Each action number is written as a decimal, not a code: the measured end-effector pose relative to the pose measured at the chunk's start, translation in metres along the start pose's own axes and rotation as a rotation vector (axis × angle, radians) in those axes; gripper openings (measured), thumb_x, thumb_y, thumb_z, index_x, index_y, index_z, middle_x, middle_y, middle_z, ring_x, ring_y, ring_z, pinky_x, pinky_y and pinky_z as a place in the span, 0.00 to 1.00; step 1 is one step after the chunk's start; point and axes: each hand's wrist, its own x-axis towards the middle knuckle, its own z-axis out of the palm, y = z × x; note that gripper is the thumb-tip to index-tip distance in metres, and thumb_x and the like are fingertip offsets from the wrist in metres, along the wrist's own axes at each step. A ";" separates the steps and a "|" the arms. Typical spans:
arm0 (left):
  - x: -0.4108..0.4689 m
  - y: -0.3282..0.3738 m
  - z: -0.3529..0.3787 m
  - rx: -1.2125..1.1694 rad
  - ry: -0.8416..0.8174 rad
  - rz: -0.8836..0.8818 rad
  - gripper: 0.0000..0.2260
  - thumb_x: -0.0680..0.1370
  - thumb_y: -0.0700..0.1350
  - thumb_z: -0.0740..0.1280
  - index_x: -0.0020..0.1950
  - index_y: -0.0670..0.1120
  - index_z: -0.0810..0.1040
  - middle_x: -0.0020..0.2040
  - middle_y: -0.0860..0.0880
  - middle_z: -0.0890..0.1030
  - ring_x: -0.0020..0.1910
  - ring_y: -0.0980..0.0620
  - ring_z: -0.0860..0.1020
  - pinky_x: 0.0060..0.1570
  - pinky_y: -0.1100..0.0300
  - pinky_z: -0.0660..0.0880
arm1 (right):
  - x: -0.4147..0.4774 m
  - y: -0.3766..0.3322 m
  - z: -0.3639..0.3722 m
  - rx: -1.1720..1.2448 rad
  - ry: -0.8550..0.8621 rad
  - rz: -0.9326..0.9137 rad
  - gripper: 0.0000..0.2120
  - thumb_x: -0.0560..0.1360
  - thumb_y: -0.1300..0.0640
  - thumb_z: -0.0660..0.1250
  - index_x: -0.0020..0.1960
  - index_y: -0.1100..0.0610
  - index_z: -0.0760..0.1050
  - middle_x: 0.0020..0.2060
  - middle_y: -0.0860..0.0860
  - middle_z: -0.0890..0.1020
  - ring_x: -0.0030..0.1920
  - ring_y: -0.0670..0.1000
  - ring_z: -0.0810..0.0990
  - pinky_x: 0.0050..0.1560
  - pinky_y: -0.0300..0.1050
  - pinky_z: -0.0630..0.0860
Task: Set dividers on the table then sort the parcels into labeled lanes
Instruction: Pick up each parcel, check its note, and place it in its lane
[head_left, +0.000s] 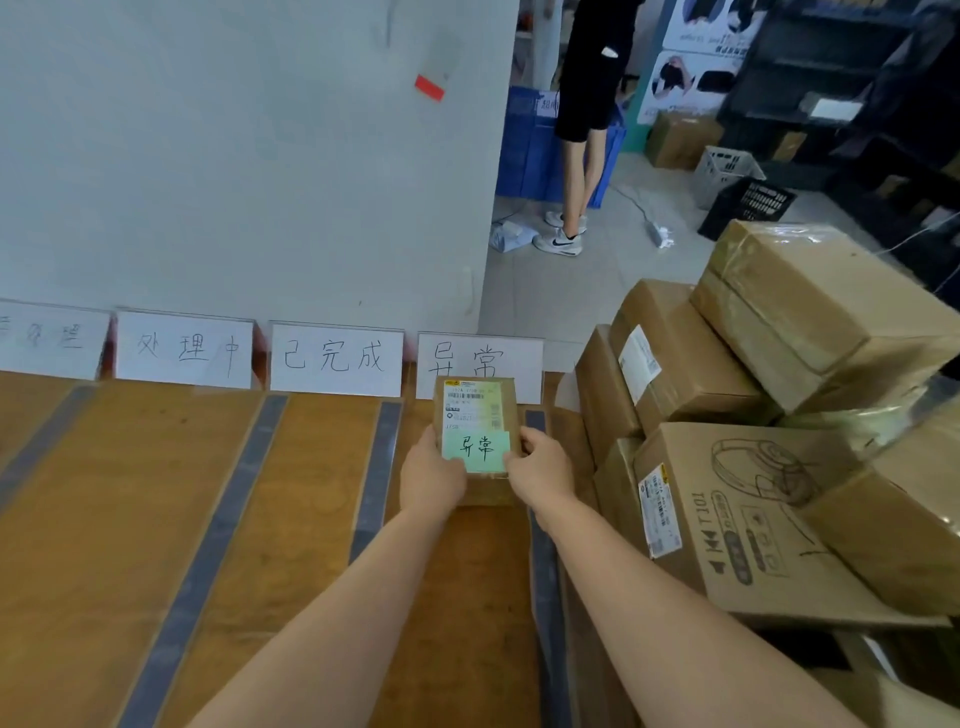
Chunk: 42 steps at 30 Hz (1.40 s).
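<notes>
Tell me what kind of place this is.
Likely a warehouse parcel-sorting station: stacked brown cardboard boxes with shipping labels, grey divider strips splitting the wooden table into lanes, handwritten white paper lane signs.

Signs (336, 358) are stood along the table's (130, 493) back edge; dividers (208, 545) are laid between lanes. The parcel (475, 405) is held in the rightmost lane, before its sign. Boxes (779, 519) are stacked right of the table.

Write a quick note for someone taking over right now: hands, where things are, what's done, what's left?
Left hand and right hand both grip one parcel, tagged with a green note.
It is in the rightmost lane, before the matching sign.
Done: dividers laid, signs up.
Left: let go, then sort the boxes piled at the right.
</notes>
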 end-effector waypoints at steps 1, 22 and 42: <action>0.001 -0.001 0.001 0.010 -0.005 -0.005 0.13 0.79 0.36 0.62 0.63 0.47 0.72 0.62 0.48 0.79 0.59 0.51 0.78 0.24 0.71 0.67 | 0.001 0.000 0.001 -0.014 0.001 -0.010 0.16 0.80 0.61 0.62 0.67 0.55 0.73 0.62 0.52 0.79 0.60 0.52 0.79 0.37 0.32 0.74; -0.089 0.057 -0.055 0.697 0.160 0.660 0.26 0.78 0.48 0.66 0.75 0.47 0.65 0.72 0.49 0.70 0.71 0.49 0.66 0.68 0.54 0.66 | -0.111 -0.054 -0.090 -0.429 0.249 -0.469 0.18 0.79 0.53 0.64 0.68 0.55 0.71 0.62 0.52 0.76 0.63 0.54 0.72 0.61 0.47 0.72; -0.354 0.070 0.034 0.660 0.259 0.945 0.26 0.77 0.52 0.66 0.74 0.48 0.65 0.72 0.49 0.69 0.73 0.48 0.64 0.70 0.51 0.65 | -0.338 0.108 -0.271 -0.551 0.434 -0.422 0.26 0.79 0.49 0.63 0.75 0.52 0.63 0.73 0.51 0.67 0.73 0.53 0.62 0.72 0.53 0.63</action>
